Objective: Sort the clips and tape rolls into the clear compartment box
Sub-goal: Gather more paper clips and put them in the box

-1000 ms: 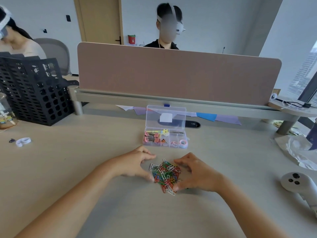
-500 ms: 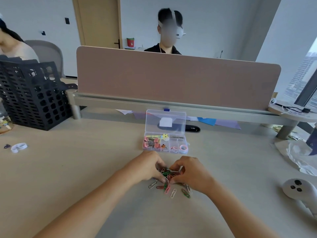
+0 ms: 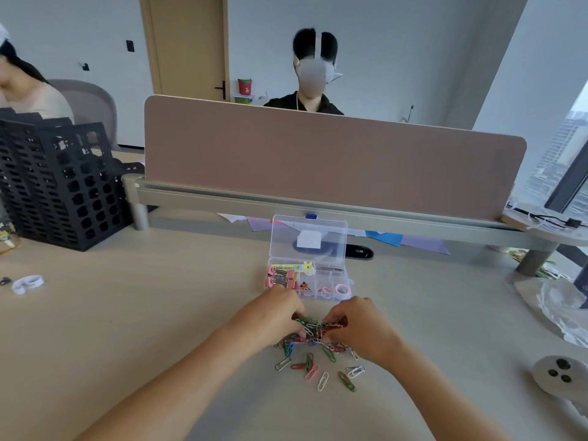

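Head view: both hands gathered on a heap of paper clips

Head camera looks down on a pale desk (image 3: pixel 133 338). Nearest the wearer, loose coloured paper clips (image 3: pixel 318 372) lie scattered flat on the desk, well spread and mostly apart from each other. Just beyond them, the left hand (image 3: pixel 273 316) and the right hand (image 3: pixel 362 329) close in from either side on a bunched clip heap (image 3: pixel 316 327). Fingers of both hands curl narrowly into the bunch and grip it between them; whether the bunch is lifted clear of the desk cannot be told.

Right behind the hands stands the clear compartment box (image 3: pixel 331 275), its lid (image 3: pixel 308 240) raised upright. Pink binder clips (image 3: pixel 281 280) fill its left compartment, and a pink tape roll (image 3: pixel 342 288) sits in the front right compartment.

Off to the near right, a white controller (image 3: pixel 558 375) rests on the desk. Far to the left lies a white tape roll (image 3: pixel 28 283), well apart from the box, with a black mesh basket (image 3: pixel 60 189) behind it. A tan divider panel (image 3: pixel 334 163) crosses the back of the desk, and a person in a dark top (image 3: pixel 305 105) sits behind it.
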The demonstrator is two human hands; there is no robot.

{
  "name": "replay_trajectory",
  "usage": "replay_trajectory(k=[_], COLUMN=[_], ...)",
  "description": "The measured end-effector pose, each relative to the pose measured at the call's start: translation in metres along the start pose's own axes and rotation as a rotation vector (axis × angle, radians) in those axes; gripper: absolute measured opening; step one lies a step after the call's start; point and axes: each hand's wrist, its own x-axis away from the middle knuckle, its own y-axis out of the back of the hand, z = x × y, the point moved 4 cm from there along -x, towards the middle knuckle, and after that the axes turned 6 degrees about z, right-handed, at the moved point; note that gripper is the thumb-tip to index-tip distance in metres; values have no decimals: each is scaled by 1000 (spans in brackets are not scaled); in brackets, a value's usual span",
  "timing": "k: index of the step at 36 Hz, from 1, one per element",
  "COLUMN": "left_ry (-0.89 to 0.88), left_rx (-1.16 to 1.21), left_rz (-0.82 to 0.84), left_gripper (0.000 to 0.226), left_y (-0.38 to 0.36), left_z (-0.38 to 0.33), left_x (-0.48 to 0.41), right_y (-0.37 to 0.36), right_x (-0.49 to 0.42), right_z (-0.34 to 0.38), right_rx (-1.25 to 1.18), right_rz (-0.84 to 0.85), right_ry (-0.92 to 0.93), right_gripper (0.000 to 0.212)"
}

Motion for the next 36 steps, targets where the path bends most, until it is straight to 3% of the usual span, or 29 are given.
replay_trajectory(k=[26,36], left_ry=[91,131], left_rx=[409,567], left_rz=[-109,-191], left_gripper=[14,15], left_y=[14,35], left_z=[25,30], left_x=[-4,-37], right_y=[18,23], right_x=[-5,-6], right_z=[-19,-32], right_rx=[-204,-280], right_rz=[22,61], right_ry=[-16,-26], right_gripper=[3,9])
